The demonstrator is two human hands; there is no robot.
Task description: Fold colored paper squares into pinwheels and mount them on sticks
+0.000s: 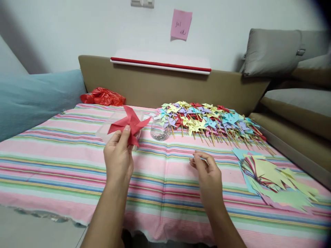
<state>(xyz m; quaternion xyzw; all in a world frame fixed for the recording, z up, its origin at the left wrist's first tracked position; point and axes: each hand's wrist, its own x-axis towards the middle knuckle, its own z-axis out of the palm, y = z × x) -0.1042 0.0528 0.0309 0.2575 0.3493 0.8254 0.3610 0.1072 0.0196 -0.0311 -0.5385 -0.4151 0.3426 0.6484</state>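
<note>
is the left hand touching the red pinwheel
Touching: the head view shows the left hand pinching the red pinwheel, its thumb against the paper's front.

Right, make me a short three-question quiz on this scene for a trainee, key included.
1. True or false: the paper pile lies nearer the right hand than the left hand.

2. Multiple choice: what does the left hand hold?
A) a pink note
B) a red pinwheel
C) a red plastic bag

3. Fill the gap: the clear round container holds small ____ bits.

Key: 1. True. 2. B. 3. Silvery.
</note>
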